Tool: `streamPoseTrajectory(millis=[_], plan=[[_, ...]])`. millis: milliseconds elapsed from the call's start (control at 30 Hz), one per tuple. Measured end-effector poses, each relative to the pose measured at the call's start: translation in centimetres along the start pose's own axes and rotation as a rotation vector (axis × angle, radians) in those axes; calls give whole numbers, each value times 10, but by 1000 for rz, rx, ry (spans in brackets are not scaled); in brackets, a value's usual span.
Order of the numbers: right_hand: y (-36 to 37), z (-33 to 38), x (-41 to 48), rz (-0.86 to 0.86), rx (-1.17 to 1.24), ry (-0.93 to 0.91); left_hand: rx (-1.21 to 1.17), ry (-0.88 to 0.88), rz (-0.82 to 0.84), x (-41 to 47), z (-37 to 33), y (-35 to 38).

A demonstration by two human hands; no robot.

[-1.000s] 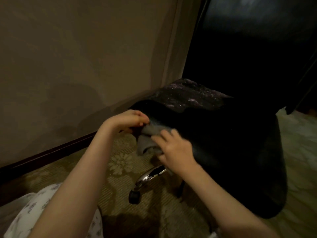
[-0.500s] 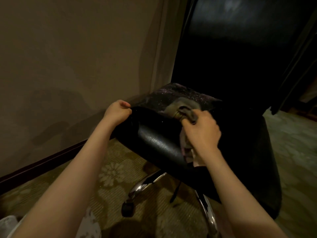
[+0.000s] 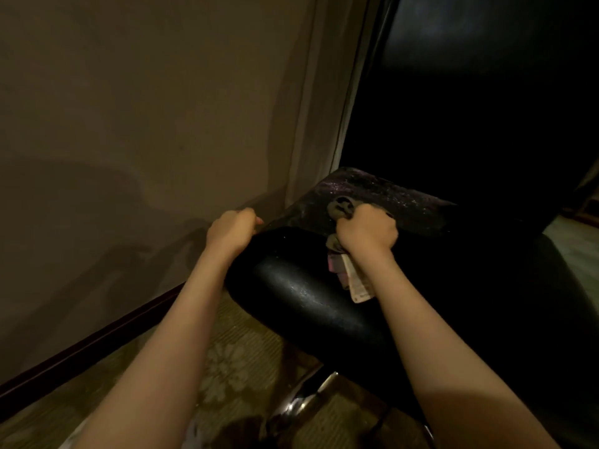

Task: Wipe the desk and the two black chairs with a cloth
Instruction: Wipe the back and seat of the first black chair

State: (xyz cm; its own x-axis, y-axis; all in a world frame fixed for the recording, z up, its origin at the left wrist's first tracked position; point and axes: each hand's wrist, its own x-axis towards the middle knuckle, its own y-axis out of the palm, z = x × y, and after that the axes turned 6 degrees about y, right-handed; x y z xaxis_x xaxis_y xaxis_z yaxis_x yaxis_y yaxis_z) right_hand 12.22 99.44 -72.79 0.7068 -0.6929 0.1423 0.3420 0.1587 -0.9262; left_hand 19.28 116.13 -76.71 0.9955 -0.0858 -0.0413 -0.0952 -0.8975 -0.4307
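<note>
Right hand (image 3: 368,230) now further left on chair (image 3: 311,296) seat, fingers clenched round cloth (image 3: 340,209); left hand (image 3: 231,231) fisted on seat edge

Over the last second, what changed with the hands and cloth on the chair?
The right hand carried the bunched grey cloth from the front edge up onto the dusty top of the black padded leather chair seat. The left hand let go of the cloth and gripped the seat's left edge. The chair stayed put.

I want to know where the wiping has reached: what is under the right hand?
The right hand presses a bunched grey cloth onto the black chair seat; a cloth end hangs below the wrist. The seat patch beneath is hidden.
</note>
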Motion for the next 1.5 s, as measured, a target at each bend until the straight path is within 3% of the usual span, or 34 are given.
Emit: streamPoseTrajectory(millis=[200,333,400,533,633,700,933,1067,1133,1200,1267,1333,1400,1500], plan=[[28,89,13,109,170,-52,-228,-76,180,19,10,-8],[38,121,23,219,364,-71,-282,-94,200,26,12,-16],[33,120,32,178,404,-73,-273,-90,210,28,13,-17],[5,80,48,-26,144,-106,-276,-80,217,30,4,-15],[5,48,40,-10,-166,-174,-276,-69,222,29,-3,-12],[15,43,33,46,-182,-245,-238,-45,212,25,-3,-11],[40,107,-1,207,100,-317,-437,-62,188,11,0,-20],[55,135,-7,481,608,-141,-609,-125,161,4,4,-44],[44,126,4,466,832,-108,-547,-147,188,4,4,-52],[22,108,19,284,678,-184,-485,-113,176,5,5,-56],[-3,86,20,88,274,-251,-426,-28,137,7,8,-58],[-12,68,5,64,-26,-254,-348,46,98,9,12,-57],[3,62,-12,104,-116,-238,-326,70,68,10,12,-51],[22,78,-34,62,-65,-267,-374,-45,149,2,4,-42]])
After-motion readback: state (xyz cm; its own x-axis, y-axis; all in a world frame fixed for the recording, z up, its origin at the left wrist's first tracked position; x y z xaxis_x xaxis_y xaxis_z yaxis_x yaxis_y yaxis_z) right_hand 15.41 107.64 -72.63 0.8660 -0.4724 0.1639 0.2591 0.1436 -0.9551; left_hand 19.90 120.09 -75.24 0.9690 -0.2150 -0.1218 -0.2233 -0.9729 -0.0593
